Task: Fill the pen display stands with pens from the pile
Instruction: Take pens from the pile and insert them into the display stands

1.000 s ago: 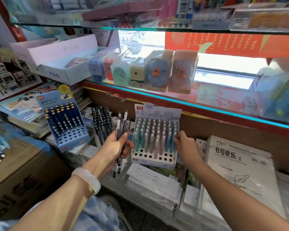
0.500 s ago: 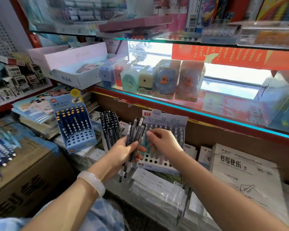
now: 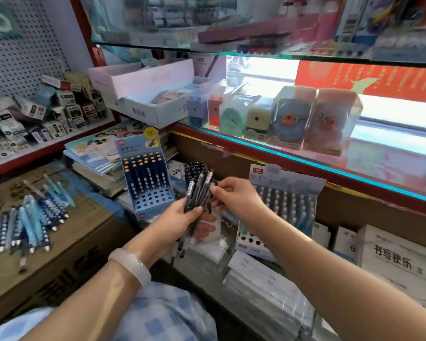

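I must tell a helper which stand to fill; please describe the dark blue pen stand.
Find the cardboard box at left carrying loose pens. Right of it, before stacked booklets, stands the dark blue pen stand. Unlike the pale stand further right, its pens have orange caps.

Hidden and blurred parts

The right forearm (image 3: 305, 247) covers the pale stand's (image 3: 288, 200) left rows; top-shelf goods (image 3: 256, 23) are blurred, and the small boxes' (image 3: 47, 114) print is unreadable.
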